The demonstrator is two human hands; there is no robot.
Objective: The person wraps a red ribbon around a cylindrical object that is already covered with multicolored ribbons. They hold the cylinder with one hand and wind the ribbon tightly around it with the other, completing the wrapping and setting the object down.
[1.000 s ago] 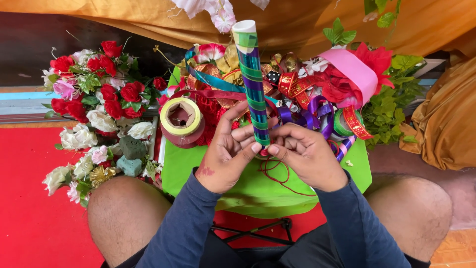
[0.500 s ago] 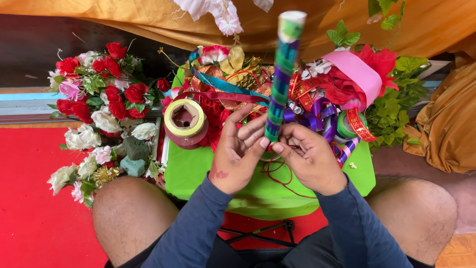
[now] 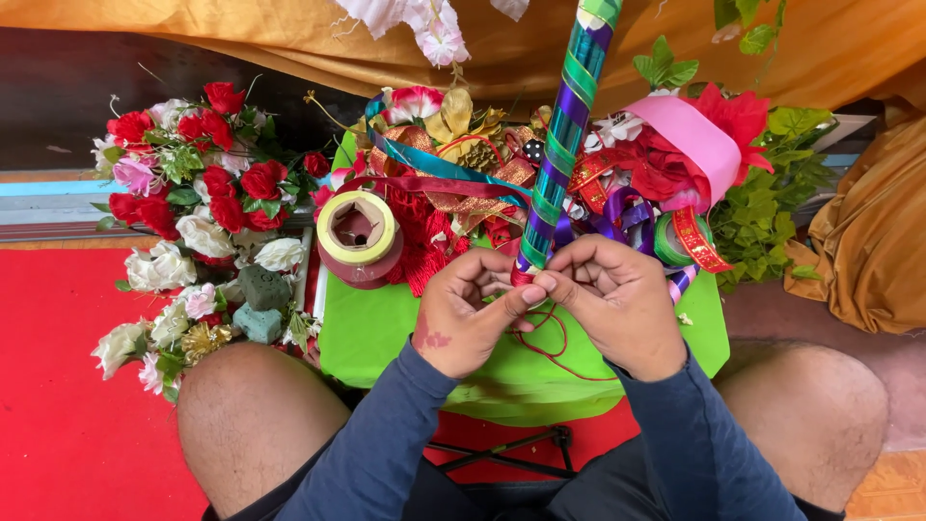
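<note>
A long stick wrapped in spiralling green, blue and purple ribbon (image 3: 562, 145) rises from my hands and leans to the upper right, its top cut off by the frame. My left hand (image 3: 470, 314) pinches the stick's lower end with thumb and fingers. Against it from the right, my right hand (image 3: 617, 301) grips the same lower end. A thin red thread (image 3: 550, 340) loops down from between the hands onto the green tray (image 3: 386, 333) resting over my knees.
On the tray lie a yellow-and-red tape roll (image 3: 359, 236), a pile of coloured ribbons (image 3: 453, 183) and a pink ribbon roll (image 3: 690, 145). Red and white artificial flowers (image 3: 193, 203) lie at left on the red carpet (image 3: 68, 386). Orange cloth (image 3: 868, 232) hangs behind and at right.
The stick has tilted from upright to leaning right and sits closer to the camera. Both hands kept hold of its lower end and shifted slightly together.
</note>
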